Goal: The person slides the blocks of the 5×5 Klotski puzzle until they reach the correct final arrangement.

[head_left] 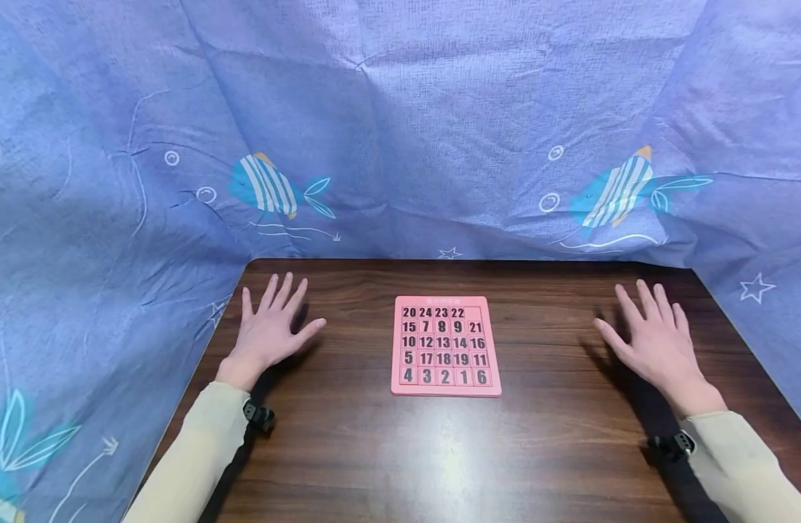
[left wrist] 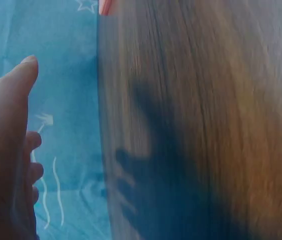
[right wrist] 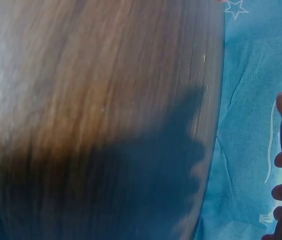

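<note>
A pink sliding number puzzle (head_left: 444,346) lies flat at the middle of the dark wooden table, its numbered tiles facing up. The gap among its tiles is at the top right corner. To the left of the puzzle, my left hand (head_left: 269,330) is held over the table with fingers spread, holding nothing. On the other side, my right hand (head_left: 658,345) is likewise spread and holds nothing. Both hands are apart from the puzzle and cast shadows on the wood. Each wrist view shows its hand (left wrist: 3,135) only partly, at the frame's edge; only a sliver of pink shows there.
The wooden table (head_left: 348,457) has a rounded far left corner. Blue cloth (head_left: 439,131) printed with fish and stars hangs behind it and along both sides. A small black device (head_left: 259,418) is strapped to the left wrist, with another (head_left: 671,444) on the right.
</note>
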A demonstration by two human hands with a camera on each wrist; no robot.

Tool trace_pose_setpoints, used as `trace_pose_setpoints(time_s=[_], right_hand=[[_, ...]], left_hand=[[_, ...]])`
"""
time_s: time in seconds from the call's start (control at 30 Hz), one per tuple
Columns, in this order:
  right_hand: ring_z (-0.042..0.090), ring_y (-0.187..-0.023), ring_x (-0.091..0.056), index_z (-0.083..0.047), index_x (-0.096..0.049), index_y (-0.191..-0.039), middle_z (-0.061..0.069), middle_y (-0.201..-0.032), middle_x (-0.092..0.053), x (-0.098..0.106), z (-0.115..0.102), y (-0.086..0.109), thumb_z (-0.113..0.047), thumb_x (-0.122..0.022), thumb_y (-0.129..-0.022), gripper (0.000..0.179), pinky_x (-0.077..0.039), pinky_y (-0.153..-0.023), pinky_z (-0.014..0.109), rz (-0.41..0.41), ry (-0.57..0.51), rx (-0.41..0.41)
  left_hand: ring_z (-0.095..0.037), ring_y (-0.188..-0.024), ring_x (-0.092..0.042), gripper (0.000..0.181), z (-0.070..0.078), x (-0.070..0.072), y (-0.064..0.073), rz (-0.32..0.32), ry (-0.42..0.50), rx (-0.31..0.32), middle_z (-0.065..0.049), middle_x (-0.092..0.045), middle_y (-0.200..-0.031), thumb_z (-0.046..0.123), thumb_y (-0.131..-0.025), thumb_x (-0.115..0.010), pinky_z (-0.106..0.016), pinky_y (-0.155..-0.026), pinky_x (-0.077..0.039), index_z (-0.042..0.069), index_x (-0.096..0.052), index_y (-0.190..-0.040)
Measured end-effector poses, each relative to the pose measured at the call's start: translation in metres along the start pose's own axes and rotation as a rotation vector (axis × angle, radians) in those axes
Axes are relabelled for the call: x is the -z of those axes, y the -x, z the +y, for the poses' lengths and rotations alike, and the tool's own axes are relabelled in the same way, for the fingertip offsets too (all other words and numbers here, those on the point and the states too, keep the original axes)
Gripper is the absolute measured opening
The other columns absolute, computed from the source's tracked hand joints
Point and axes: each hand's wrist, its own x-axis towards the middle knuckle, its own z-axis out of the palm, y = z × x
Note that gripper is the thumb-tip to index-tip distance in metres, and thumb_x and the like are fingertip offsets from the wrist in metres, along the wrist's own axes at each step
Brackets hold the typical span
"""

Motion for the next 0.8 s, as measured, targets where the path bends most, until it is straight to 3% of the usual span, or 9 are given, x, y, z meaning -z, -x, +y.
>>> trace_pose_setpoints(time_s=[0.13,0.3,0.4,0.53,0.8], right_hand=[[0.055,-0.146,-0.031,0.006,-0.048,-0.149,0.039,-0.152,-0.041,0.000,-0.007,-0.004,-0.042,-0.062,-0.102,0.069,-0.026,-0.106,0.074,0.070,-0.035,0.073],[0.053,-0.125,-0.052,0.006,-0.058,-0.138,0.033,-0.134,-0.058,0.002,-0.022,-0.009,-0.027,-0.068,-0.098,0.053,-0.040,-0.091,0.071,0.132,-0.049,0.166],[0.052,-0.116,-0.055,0.006,-0.059,-0.135,0.031,-0.127,-0.061,0.005,-0.033,-0.012,-0.023,-0.067,-0.098,0.047,-0.042,-0.086,0.070,0.117,-0.060,0.192],[0.052,-0.114,-0.057,0.005,-0.059,-0.137,0.031,-0.123,-0.064,0.007,-0.049,-0.014,-0.020,-0.065,-0.099,0.046,-0.042,-0.090,0.068,0.091,-0.083,0.217],[0.047,-0.107,-0.061,0.002,-0.061,-0.137,0.026,-0.115,-0.068,0.005,-0.076,-0.020,-0.016,-0.069,-0.095,0.046,-0.047,-0.088,0.063,0.097,-0.115,0.304]], left_hand=[[-0.040,-0.157,-0.019,0.097,0.011,-0.002,-0.002,0.001,0.106,-0.057,-0.019,-0.028,-0.169,0.073,-0.095,-0.054,-0.073,-0.118,-0.001,0.012,-0.028,-0.166],[-0.041,-0.145,-0.040,0.087,0.031,-0.008,-0.003,-0.003,0.222,-0.143,-0.020,-0.047,-0.158,0.061,-0.095,-0.066,-0.069,-0.117,-0.020,0.007,-0.041,-0.160],[-0.040,-0.144,-0.043,0.085,0.045,-0.010,-0.003,-0.035,0.266,-0.173,-0.017,-0.050,-0.156,0.061,-0.095,-0.067,-0.068,-0.115,-0.026,0.010,-0.044,-0.159],[-0.038,-0.143,-0.044,0.089,0.061,-0.013,-0.003,-0.106,0.296,-0.201,-0.015,-0.051,-0.155,0.065,-0.093,-0.066,-0.069,-0.115,-0.027,0.014,-0.041,-0.161],[-0.035,-0.146,-0.041,0.108,0.088,-0.024,-0.009,-0.206,0.251,-0.282,-0.014,-0.047,-0.159,0.070,-0.083,-0.075,-0.062,-0.119,-0.028,0.011,-0.035,-0.164]])
